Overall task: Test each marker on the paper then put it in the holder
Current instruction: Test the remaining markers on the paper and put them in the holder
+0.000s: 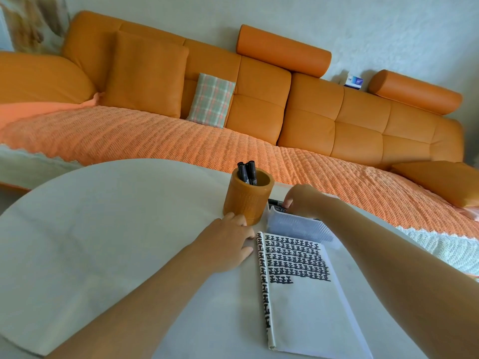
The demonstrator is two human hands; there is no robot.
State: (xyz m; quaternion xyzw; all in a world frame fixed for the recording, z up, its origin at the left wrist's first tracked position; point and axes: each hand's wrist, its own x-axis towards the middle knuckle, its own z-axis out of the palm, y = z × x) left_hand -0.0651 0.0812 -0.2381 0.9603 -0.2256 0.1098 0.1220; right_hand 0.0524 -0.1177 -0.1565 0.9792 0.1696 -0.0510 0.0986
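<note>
An orange-brown round holder [246,198] stands on the white table [103,229] with black markers [247,173] upright inside it. A stack of paper [305,304] lies to the right, its upper half covered with rows of black marks. My left hand [228,244] rests flat on the table at the holder's base, beside the paper's left edge. My right hand [300,199] is behind the paper, its fingers pinching a black marker [276,203] that lies among others at a clear plastic box [298,225].
An orange sofa [311,112] with a woven orange cover runs along the far side of the table. Cushions and bolsters lie on it. A small blue-white box [353,81] sits on the sofa back. A white knitted cloth [445,250] lies at the right.
</note>
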